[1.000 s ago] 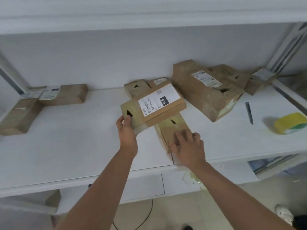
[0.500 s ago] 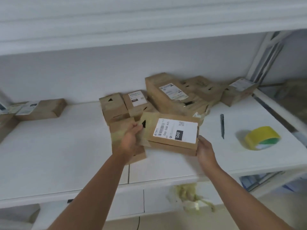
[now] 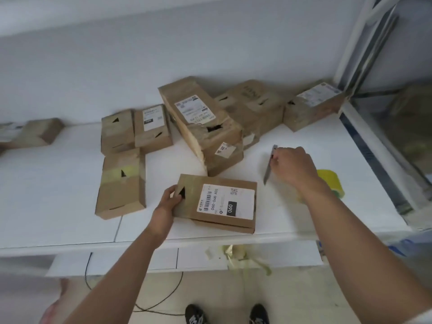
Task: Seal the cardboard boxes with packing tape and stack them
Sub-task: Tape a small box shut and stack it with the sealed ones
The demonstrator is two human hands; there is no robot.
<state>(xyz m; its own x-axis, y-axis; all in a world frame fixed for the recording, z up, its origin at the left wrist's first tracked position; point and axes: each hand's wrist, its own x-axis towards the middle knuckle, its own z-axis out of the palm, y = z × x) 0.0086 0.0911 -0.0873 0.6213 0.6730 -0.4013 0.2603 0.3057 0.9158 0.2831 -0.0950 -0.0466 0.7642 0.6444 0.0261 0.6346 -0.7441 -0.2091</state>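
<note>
Two bare hands work at a white surface (image 3: pixel 70 206): the left hand (image 3: pixel 167 206) holds the left end of a flat labelled box (image 3: pixel 217 203), thumb on the top face and fingers curled round the end, while the right hand (image 3: pixel 292 166) pinches a slim grey utility knife (image 3: pixel 268 170) between thumb and fingertips, its length tilted and its lower tip pointing down toward the surface. The labelled box lies flat near the front edge of the surface, at about the middle, its white shipping label reading "060" facing up. Just behind the right wrist, a roll of yellow packing tape (image 3: pixel 330 181) sits toward the right edge, partly hidden by the forearm. To the left of the held box, apart from it, a taped box (image 3: pixel 121 183) lies flat with a yellowish strip across its top. Behind that one, two small boxes (image 3: pixel 135 129) stand side by side, touching. A larger crumpled box (image 3: pixel 198 118) leans tilted near the back edge at centre, resting over a lower carton, with further cartons (image 3: pixel 313 106) lined up toward the back right corner. One more box (image 3: pixel 39 133) sits blurred at the far left, near the back edge. Scraps of yellowish tape (image 3: pixel 238 256) hang below the front edge, and a dark cable (image 3: pixel 163 300) runs across the floor beside the person's dark shoes (image 3: pixel 226 314).
</note>
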